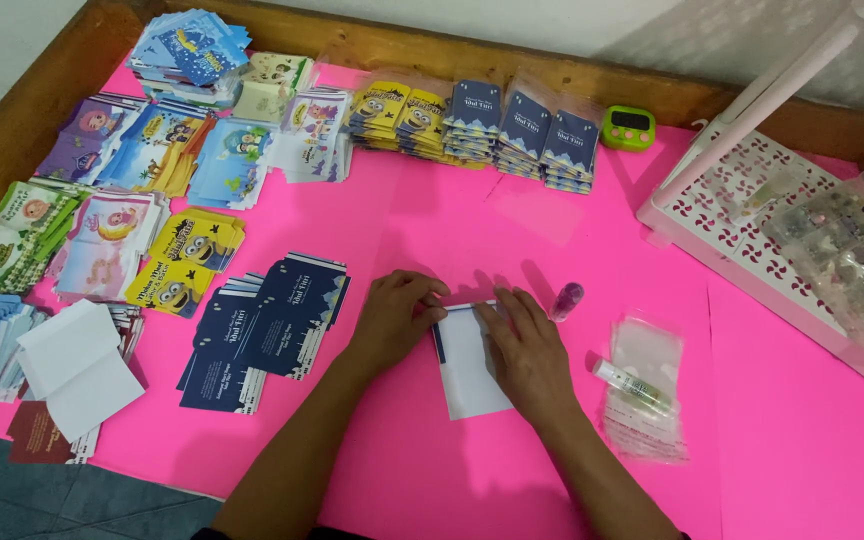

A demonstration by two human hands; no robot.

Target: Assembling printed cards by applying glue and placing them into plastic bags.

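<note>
A small paper envelope (467, 375), white inside with a dark blue edge, lies on the pink sheet (432, 230) in front of me. My left hand (395, 315) pinches its upper left corner and folded edge. Flat on the envelope's right half rests my right hand (527, 350), its fingers pointing up and left. To the left lies a fanned pile of dark blue envelopes (262, 325). Just right of my right hand stand a small purple cap (567, 300) and a glue stick (630, 385) lying on clear plastic sleeves (644, 400).
Stacks of colourful printed envelopes (152, 150) cover the left and back of the table. Bagged bundles (482, 125) line the back, beside a green timer (628, 127). A white basket (752, 210) with small items in a clear bag stands at right. White blanks (77, 365) lie at front left.
</note>
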